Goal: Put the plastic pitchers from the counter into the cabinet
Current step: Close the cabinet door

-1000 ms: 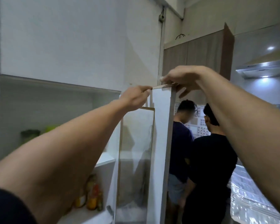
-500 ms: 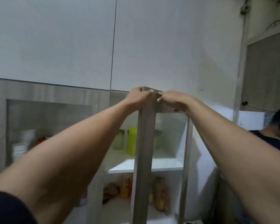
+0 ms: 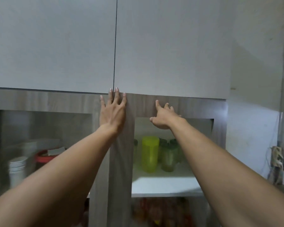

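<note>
White upper cabinet fronts fill the frame's top. Left hand [image 3: 112, 110] and right hand [image 3: 162, 117] press flat, grips wide and empty, on the wood-grain door [image 3: 121, 145]. Pitchers [image 3: 150, 153] sit shelved centre-right (behind glass); a hard shove could likely topple them.

White cups [image 3: 17, 167] and a red-lidded container [image 3: 43, 157] sit left; white upper doors [image 3: 56, 46] above.

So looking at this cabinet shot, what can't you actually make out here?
Head view only:
- Green pitchers: partly hidden behind the yellow pitcher and the right forearm; their count is unclear.
- Lower shelf items: blurred and cut off by the bottom edge.
- Left compartment contents: hazy behind glass; the left arm covers part.
- Left hand and right hand: flat on the door frame; palms unseen.
</note>
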